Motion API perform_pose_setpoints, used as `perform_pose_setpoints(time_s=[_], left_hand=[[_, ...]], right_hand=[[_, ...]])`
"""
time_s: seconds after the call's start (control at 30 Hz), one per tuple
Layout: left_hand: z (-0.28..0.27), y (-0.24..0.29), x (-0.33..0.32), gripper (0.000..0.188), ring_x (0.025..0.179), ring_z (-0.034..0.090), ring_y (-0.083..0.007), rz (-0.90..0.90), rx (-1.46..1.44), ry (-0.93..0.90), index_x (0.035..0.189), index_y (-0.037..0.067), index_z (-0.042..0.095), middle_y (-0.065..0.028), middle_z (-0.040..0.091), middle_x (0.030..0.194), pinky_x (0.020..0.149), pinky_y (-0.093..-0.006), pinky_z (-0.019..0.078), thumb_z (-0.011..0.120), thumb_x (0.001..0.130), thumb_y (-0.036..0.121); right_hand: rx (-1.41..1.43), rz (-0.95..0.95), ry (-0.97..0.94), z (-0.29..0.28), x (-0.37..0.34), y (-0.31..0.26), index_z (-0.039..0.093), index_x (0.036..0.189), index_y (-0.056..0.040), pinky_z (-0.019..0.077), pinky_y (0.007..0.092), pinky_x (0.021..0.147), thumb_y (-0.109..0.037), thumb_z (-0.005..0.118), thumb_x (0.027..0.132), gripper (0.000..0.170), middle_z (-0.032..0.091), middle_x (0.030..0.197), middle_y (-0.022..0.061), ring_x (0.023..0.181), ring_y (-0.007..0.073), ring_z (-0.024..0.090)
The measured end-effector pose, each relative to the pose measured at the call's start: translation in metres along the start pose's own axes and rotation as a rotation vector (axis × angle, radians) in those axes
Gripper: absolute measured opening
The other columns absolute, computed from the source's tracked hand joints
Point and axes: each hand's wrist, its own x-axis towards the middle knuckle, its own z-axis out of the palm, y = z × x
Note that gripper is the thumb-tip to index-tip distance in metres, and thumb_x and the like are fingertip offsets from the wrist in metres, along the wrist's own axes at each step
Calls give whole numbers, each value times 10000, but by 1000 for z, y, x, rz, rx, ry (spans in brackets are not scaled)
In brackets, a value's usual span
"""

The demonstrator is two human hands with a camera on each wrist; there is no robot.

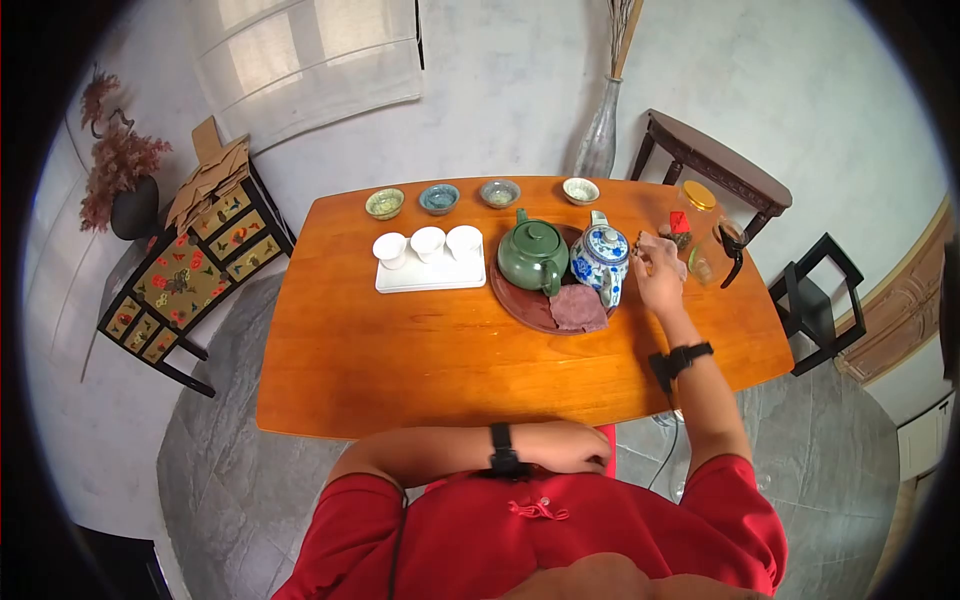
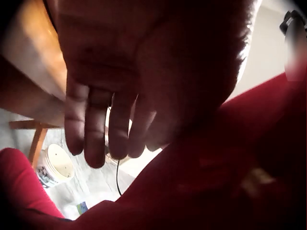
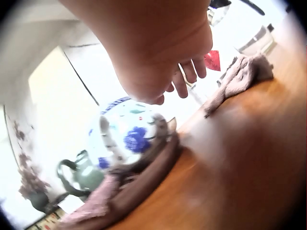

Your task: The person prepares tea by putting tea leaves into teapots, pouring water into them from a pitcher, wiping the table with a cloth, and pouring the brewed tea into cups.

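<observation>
The right arm reaches forward over the table (image 1: 400, 365), its forearm lifted past the near edge, and the right hand (image 1: 660, 283) hangs palm down just beside the blue-and-white teapot (image 1: 600, 262). Its fingers are loosely bent and slightly apart in the right wrist view, gripping nothing that shows. A crumpled cloth (image 3: 244, 76) lies on the wood near the fingertips; whether they touch it, I cannot tell. The teapot stands on a round tray (image 1: 515, 305), next to a green teapot (image 1: 532, 258), with a folded purple cloth (image 1: 578, 308) at the tray's near side. The left arm is bent across the red shirt (image 1: 600, 520), and the left hand (image 1: 565, 446) sits in front of the belly, fingers relaxed and a little apart, holding nothing.
</observation>
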Motion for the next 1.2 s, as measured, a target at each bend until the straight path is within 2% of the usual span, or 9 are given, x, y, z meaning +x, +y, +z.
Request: perform_pose_setpoints(time_s=[0.1,0.23,0.3,0.37,0.47,0.57,0.77,0.97,1.2], left_hand=[[23,-6,28,203,874,643,-325,5,-16,-211,954,34,664,-152,664,927,772,-415,508,602,891,218],[73,-38,49,300,935,648,-347,-19,47,-409,1043,43,675,-168,685,996,808,-448,505,586,881,279],[85,-52,54,321,950,650,-345,-71,79,-555,1052,47,673,-173,684,1008,811,-458,503,571,884,300],[70,-42,52,326,965,652,-341,-74,70,-527,1072,57,672,-173,686,1019,813,-462,502,558,892,305],[55,-38,50,365,991,646,-361,-53,23,-535,1061,-6,675,-234,665,1071,842,-452,488,520,894,279],[66,-63,49,364,973,648,-358,-30,2,-548,1061,-7,674,-237,665,1066,832,-445,489,516,897,277],[69,-78,51,359,936,650,-372,29,-42,-530,1002,-2,656,-220,669,1005,801,-454,499,491,920,307],[80,-90,49,371,933,646,-383,100,-107,-490,995,-27,648,-236,661,1003,811,-458,497,444,947,280],[87,-94,51,368,915,646,-395,163,-8,-488,954,-46,656,-252,662,956,795,-452,503,455,945,262]], right_hand=[[478,196,97,-20,-22,-44,591,1183,-6,502,343,736,-308,631,924,400,662,861,156,795,248,641],[506,288,-44,-24,-46,-77,512,1317,-25,481,313,667,-286,703,880,544,598,779,95,706,186,574],[507,285,-5,-14,-51,-71,570,1216,2,468,289,648,-260,719,872,457,606,771,59,708,151,569],[729,487,-109,-1,-55,-57,615,1055,18,459,264,643,-238,685,902,307,608,762,19,728,117,569],[819,490,-189,-15,-49,-77,623,922,1,446,238,667,-205,642,929,207,626,784,9,730,97,565],[1168,572,-153,2,-44,-73,631,932,-10,434,239,700,-158,610,933,150,631,785,15,704,104,555],[1274,697,-284,-2,-36,-67,632,946,-22,455,267,720,-217,597,921,200,618,814,49,693,136,543],[1136,901,-342,-29,-19,-63,572,865,-126,473,318,672,-504,576,932,383,510,731,-17,643,145,507],[1249,935,-330,-33,-11,-62,502,761,-157,484,372,653,-505,614,914,396,393,613,-35,540,136,439]])
